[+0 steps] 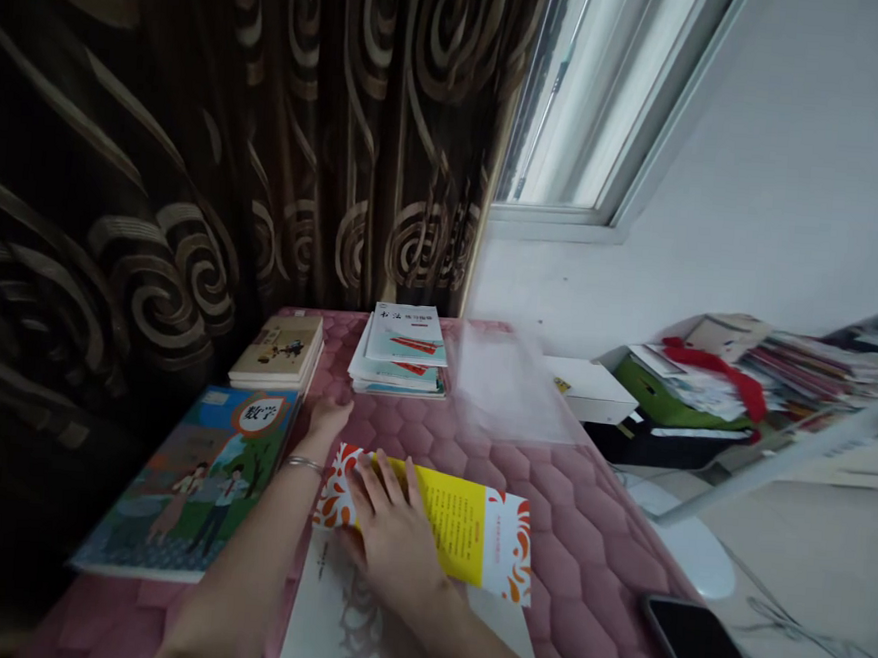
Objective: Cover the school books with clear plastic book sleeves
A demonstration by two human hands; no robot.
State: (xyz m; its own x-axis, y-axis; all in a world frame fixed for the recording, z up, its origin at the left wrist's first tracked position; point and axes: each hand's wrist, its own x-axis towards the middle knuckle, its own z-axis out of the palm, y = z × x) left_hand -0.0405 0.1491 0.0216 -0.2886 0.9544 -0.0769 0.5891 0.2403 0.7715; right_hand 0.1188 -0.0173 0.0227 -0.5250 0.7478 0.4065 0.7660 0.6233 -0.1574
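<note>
My right hand point(398, 542) lies flat with its fingers spread on a printed paper strip point(463, 521), yellow in the middle with red-orange swirls at its ends. Under the strip is a larger white sheet or cover point(321, 611) with a faint grey pattern; whether the two are joined I cannot tell. My left hand point(329, 420), a silver bangle at its wrist, reaches forward beside the right edge of a blue illustrated maths textbook point(240, 476). Its fingers are mostly hidden, and whether they touch anything is unclear.
Tan books point(276, 350) and a stack of white booklets point(406, 342) stand at the back of the pink quilted tabletop point(567, 538). A translucent sheet point(506, 384) lies to their right. A black phone point(702, 648) is at the right edge, near a white lamp base point(683, 547).
</note>
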